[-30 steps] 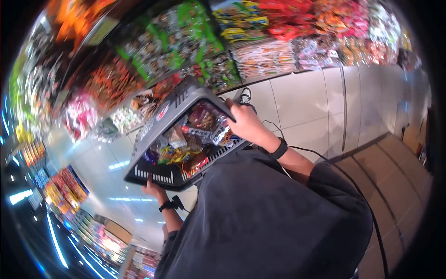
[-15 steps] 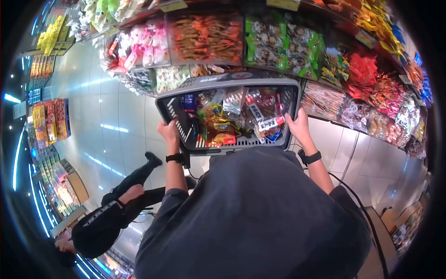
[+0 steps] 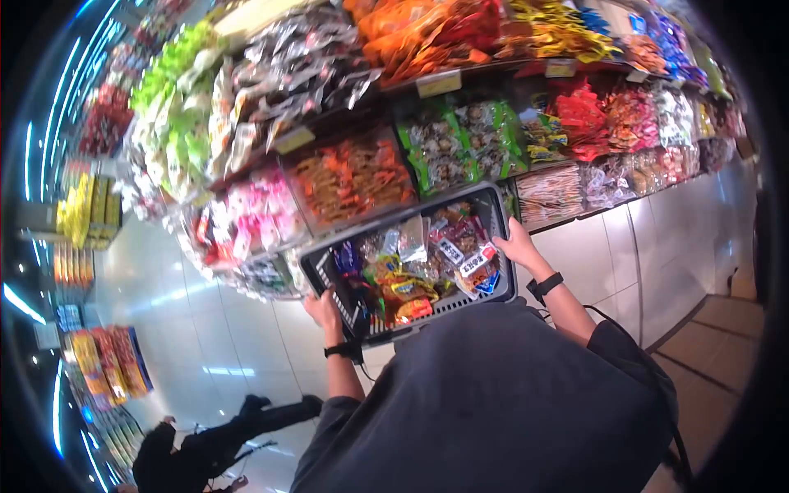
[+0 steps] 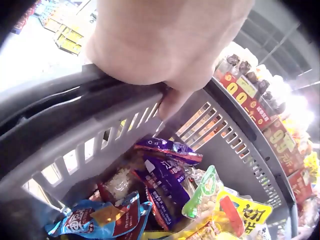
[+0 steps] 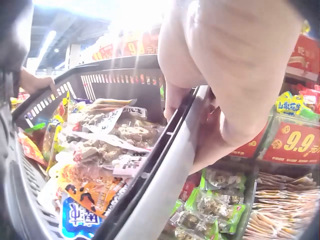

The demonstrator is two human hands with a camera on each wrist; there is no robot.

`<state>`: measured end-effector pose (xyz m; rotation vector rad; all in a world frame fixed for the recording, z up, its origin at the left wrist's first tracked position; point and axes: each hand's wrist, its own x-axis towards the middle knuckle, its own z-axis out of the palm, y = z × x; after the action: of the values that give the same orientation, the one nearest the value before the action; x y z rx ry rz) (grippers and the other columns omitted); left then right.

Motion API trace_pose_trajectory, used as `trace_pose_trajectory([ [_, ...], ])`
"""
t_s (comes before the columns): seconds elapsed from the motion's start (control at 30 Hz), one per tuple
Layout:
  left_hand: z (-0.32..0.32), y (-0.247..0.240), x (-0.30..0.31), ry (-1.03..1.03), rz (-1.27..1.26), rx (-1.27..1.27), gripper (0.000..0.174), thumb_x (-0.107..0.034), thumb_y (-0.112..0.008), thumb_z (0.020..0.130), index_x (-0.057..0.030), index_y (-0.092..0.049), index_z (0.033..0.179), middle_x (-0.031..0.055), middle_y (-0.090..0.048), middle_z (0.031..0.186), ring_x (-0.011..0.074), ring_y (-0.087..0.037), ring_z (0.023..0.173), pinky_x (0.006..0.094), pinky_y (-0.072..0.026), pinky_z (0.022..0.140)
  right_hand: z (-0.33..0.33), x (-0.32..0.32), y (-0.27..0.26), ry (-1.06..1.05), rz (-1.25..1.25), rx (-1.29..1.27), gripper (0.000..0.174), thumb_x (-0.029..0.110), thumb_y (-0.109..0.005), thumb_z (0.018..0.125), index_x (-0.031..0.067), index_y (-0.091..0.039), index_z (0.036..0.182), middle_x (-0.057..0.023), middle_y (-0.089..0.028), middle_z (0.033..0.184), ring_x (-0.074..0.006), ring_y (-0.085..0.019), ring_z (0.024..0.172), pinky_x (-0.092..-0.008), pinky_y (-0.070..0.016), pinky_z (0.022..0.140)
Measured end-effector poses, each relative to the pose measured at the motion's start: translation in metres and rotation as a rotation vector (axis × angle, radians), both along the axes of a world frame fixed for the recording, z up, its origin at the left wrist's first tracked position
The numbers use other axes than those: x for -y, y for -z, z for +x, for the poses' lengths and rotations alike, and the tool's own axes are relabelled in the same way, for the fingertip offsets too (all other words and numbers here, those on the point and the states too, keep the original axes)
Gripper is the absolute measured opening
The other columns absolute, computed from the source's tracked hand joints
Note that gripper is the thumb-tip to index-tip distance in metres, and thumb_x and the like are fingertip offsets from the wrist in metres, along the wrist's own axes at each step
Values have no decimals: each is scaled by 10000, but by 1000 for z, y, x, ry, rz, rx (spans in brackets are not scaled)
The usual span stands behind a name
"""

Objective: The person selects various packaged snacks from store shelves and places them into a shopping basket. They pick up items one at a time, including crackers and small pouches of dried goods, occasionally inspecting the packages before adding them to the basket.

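Observation:
A dark grey plastic shopping basket (image 3: 496, 209) with slotted walls is held level in front of the body by both hands. My left hand (image 3: 323, 312) grips its left rim, thumb inside and the other fingers mostly hidden in the left wrist view. At the opposite end, my right hand (image 3: 519, 245) grips the right rim, with the thumb on the inner side and fingers curled outside. Snack packets fill the bottom: purple packets (image 4: 167, 187), a blue packet (image 4: 95, 220), a yellow packet (image 4: 255, 204), an orange packet (image 5: 95, 192) and clear bags with white labels (image 3: 475, 263).
Sloping shelves of bagged snacks (image 3: 349, 181) stand right ahead of the basket, with red price signs (image 5: 292, 142). Tiled floor (image 3: 238, 329) runs to the left, where a person in black (image 3: 197, 456) walks. A cable (image 3: 612, 316) hangs by my right arm.
The view has swung: the basket was steeply tilted in view, then levelled, and is now slightly tilted with more shelving above. Both hands keep their hold. A passer-by has appeared at the lower left.

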<state>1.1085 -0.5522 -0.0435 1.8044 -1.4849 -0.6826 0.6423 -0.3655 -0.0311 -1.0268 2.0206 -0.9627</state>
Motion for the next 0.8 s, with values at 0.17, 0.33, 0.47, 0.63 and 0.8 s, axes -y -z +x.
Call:
trace_pose_trajectory([
  [0.17, -9, -10, 1, -6, -1, -179, 120, -65, -701, 632, 38, -644, 656, 67, -615, 626, 161, -530, 567, 343, -425, 557, -24, -2, -38, 15, 41, -115, 608, 444, -722, 830, 6, -443, 1146, -221, -614, 960, -325, -633, 859, -389, -500, 779],
  [0.33, -15, -23, -7, -16, 33, -145, 192, -37, -687, 666, 74, -653, 819, 74, -665, 762, 174, -543, 650, 355, -454, 626, -119, -2, -131, 926, -813, 106, 291, 172, -655, 911, 32, -486, 1102, -81, -624, 894, -146, -607, 715, -278, -501, 647],
  [0.47, -29, -50, -16, 48, 59, -216, 217, -43, -663, 652, 90, -671, 823, 101, -664, 738, 193, -583, 662, 349, -479, 670, -206, -19, -252, 1294, -1605, 380, 69, 36, -583, 849, 17, -521, 828, -100, -632, 777, -194, -630, 650, -298, -526, 604],
  [0.63, -10, -12, -2, 23, 22, -258, 211, -31, -668, 645, 74, -669, 828, 99, -651, 737, 186, -567, 644, 349, -465, 646, -189, -22, -388, 773, -1264, 0, 149, 58, -590, 881, 31, -503, 999, -36, -580, 706, -108, -534, 568, -256, -454, 529],
  [0.8, 9, 37, 9, -2, -197, 91, 247, -48, -712, 618, 71, -598, 801, 157, -655, 786, 275, -582, 653, 395, -454, 623, -74, -49, -378, 317, -689, -642, 134, 55, -546, 927, 38, -473, 1038, 22, -449, 673, -50, -433, 571, -240, -354, 508],
])
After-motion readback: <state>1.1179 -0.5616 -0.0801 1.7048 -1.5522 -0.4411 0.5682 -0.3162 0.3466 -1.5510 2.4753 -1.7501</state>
